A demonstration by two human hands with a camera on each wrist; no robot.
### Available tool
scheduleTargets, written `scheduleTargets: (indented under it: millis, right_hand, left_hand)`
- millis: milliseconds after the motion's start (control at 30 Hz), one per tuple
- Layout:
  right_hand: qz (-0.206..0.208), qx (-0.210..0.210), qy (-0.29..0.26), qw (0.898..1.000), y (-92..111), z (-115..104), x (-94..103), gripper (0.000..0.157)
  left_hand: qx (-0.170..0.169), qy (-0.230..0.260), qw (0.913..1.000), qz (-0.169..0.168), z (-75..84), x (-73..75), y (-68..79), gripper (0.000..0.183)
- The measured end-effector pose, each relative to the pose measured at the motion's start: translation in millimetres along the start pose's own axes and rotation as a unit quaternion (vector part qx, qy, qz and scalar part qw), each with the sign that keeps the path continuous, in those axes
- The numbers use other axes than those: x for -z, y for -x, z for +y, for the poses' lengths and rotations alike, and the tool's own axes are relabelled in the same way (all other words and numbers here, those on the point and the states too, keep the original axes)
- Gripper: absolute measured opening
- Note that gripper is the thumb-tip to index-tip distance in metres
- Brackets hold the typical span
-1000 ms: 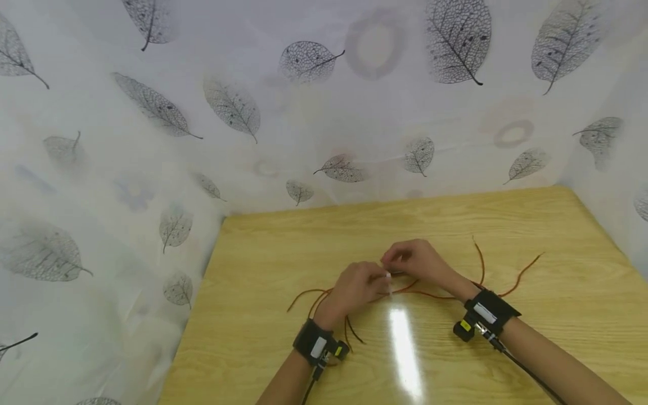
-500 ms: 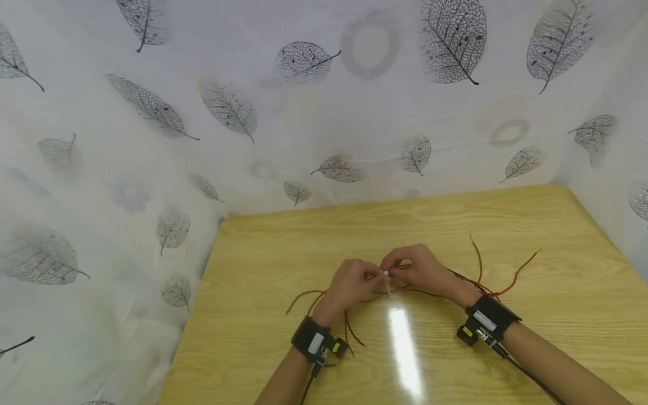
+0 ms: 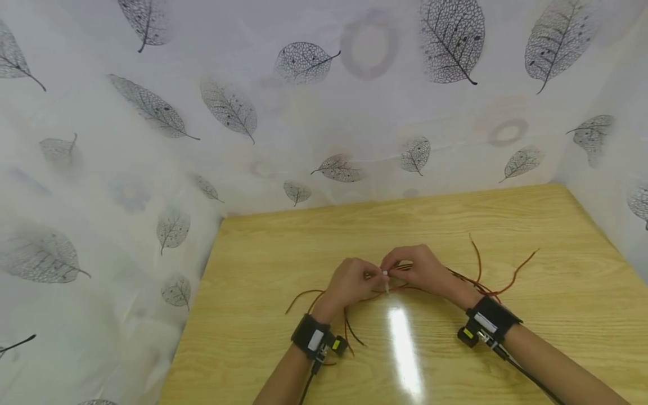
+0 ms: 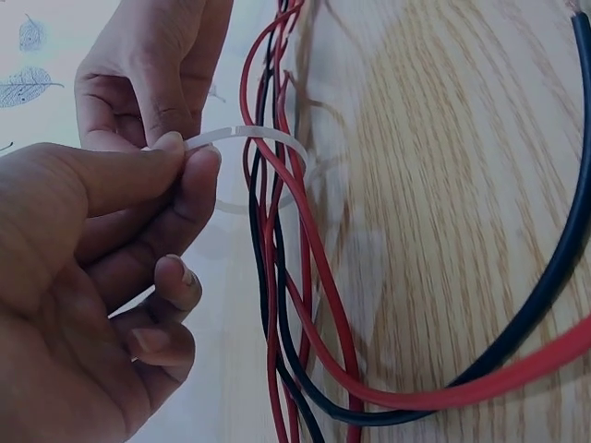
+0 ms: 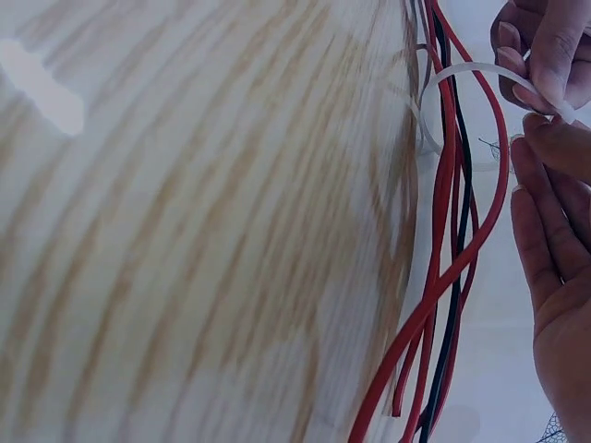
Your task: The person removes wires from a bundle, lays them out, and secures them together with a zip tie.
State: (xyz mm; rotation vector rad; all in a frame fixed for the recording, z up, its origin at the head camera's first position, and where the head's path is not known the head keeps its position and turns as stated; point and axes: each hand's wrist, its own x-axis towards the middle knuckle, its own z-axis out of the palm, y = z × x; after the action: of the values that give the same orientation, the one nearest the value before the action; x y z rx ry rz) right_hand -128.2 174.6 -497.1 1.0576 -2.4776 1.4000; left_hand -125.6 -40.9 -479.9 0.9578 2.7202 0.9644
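Note:
A white cable tie (image 4: 226, 135) forms a loose loop around a bundle of red and black wires (image 5: 443, 203). My left hand (image 3: 351, 284) pinches the tie between thumb and forefinger, its other fingers loosely bent. Fingertip to fingertip with it, my right hand (image 3: 420, 270) also pinches the tie where its two ends meet. The fingers cover most of that joint. In the left wrist view the wires pass through the loop beside the fingertips, with a wide gap inside the ring. Red wire (image 3: 516, 275) ends fan out beyond the right wrist.
The wood-grain table (image 3: 283, 239) lies under the hands, with a bright light reflection (image 3: 405, 354) near its front. More wire ends (image 3: 354, 332) spread around the left wrist. A pale leaf-printed sheet (image 3: 314, 124) stands behind and at both sides.
The right hand has come down slightly, and its fingertips now meet the left hand's at the cable tie. Over the last half second both hands stay almost still.

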Motion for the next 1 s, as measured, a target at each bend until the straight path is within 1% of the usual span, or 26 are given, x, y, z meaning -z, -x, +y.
scheduleTargets:
  millis: [167,200,300,400,433,500,600,700,800,867,1000]
  right_hand:
    - [-0.012,0.009,-0.014,1.000,1,-4,-0.3,0.026]
    - [-0.012,0.010,-0.016,1.000,0,-10,0.9,0.027]
    - [-0.009,0.017,-0.017,1.000,1,-11,0.7,0.025]
    - [0.006,0.034,0.003,0.999,0,-10,0.6,0.020]
    - [0.011,0.041,0.011,0.999,0,-6,-0.5,0.018]
    - [0.025,0.055,0.030,0.998,-1,-5,-0.2,0.016]
    - [0.042,0.065,0.043,0.996,-2,-5,-0.1,0.015]
    - [0.054,0.069,0.047,0.995,-2,-4,-0.8,0.017]
    - [0.069,0.074,0.051,0.994,-2,-5,-1.4,0.020]
    - [0.081,0.076,0.052,0.992,-2,-8,-1.2,0.022]
    - [0.106,0.083,0.041,0.990,-6,-26,2.6,0.028]
  left_hand:
    - [0.017,-0.012,0.9998,0.006,0.7,0.4,-0.6,0.019]
    - [0.018,-0.015,0.9997,0.007,0.4,0.0,-0.9,0.019]
    - [0.021,-0.019,0.9995,0.011,-0.3,-0.6,-1.2,0.021]
    - [0.021,-0.023,0.9992,0.026,-0.5,-2.0,-1.5,0.021]
    - [0.024,-0.021,0.9989,0.034,-0.1,-2.2,-1.4,0.020]
    - [0.029,-0.018,0.9979,0.055,-0.1,-3.2,-1.8,0.016]
    - [0.032,0.001,0.9961,0.082,0.8,-3.8,-3.4,0.015]
    - [0.024,0.017,0.9949,0.096,1.6,-3.6,-5.3,0.014]
    - [0.018,0.018,0.9943,0.104,1.5,-3.7,-7.1,0.011]
    - [0.020,0.011,0.9939,0.107,1.0,-3.8,-8.4,0.013]
    - [0.034,0.006,0.9948,0.096,-1.9,-4.8,-10.9,0.012]
